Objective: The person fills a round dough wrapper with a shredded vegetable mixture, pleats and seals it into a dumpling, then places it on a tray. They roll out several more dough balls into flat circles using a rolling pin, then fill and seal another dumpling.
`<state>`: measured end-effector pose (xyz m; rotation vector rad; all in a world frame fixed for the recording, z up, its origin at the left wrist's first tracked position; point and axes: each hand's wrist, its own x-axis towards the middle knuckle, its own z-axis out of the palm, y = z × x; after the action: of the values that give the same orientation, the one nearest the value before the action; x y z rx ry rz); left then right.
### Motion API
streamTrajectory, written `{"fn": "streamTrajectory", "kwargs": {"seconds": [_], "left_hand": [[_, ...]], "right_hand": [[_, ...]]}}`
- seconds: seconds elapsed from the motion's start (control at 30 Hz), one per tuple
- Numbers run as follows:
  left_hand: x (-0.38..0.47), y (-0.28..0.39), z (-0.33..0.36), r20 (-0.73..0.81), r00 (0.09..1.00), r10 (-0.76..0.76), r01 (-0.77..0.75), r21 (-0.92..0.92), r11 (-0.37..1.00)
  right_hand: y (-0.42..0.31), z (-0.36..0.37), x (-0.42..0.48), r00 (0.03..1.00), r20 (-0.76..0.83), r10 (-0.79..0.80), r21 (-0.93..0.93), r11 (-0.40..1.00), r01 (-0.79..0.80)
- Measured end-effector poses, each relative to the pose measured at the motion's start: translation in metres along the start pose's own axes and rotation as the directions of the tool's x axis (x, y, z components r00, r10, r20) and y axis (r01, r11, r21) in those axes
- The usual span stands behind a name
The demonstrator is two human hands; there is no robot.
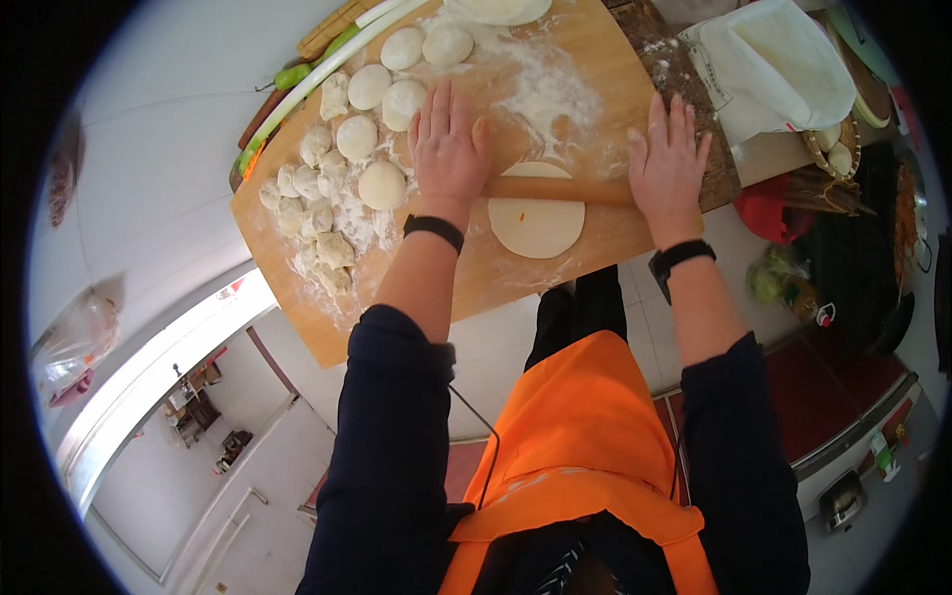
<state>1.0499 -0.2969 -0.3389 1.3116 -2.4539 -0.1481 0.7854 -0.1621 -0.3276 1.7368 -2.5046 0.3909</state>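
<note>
My left hand [448, 152] lies flat, palm down, over the left end of a wooden rolling pin [561, 189]. Over the pin's right end rests my right hand [669, 167], fingers extended and spread. Neither hand's fingers curl around the pin. Beneath the pin is a rolled-out dough round [537, 230] with a small orange speck on it. It lies on a floured wooden board [476, 279]. Left of my left hand are several flattened dough discs [381, 186] and smaller dough lumps [335, 250]. A wide dough sheet [506, 9] is partly cut off at the top.
Loose flour [554, 97] covers the board's upper middle. Long scallions [327, 67] and a green pepper [294, 76] line its far left edge. A white sack [773, 74] stands at right, beside a small basket [854, 160] with pale round items. A red container [766, 208] is lower right.
</note>
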Motion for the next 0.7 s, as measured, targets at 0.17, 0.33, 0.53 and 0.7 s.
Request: {"fn": "streamTrajectory", "kwargs": {"seconds": [0.17,0.33,0.53,0.7], "left_hand": [[-0.081,0.018,-0.036,0.201,0.979,-0.037,0.028,0.050,0.998],[-0.145,0.030,-0.078,0.471,0.882,0.006,-0.033,0.047,0.998],[-0.024,0.025,-0.028,0.249,0.969,0.000,0.031,-0.120,0.992],[-0.029,0.050,-0.023,0.484,0.852,-0.199,0.326,-0.195,0.925]], "right_hand": [[-0.005,-0.028,-0.074,0.954,0.230,-0.192,0.111,0.979,0.170],[-0.021,-0.062,-0.161,0.909,0.326,-0.260,0.232,0.954,0.190],[-0.005,-0.021,-0.043,0.983,0.140,-0.116,0.065,0.992,0.108],[0.019,-0.017,-0.060,0.911,0.152,-0.383,0.267,0.904,0.335]]}}
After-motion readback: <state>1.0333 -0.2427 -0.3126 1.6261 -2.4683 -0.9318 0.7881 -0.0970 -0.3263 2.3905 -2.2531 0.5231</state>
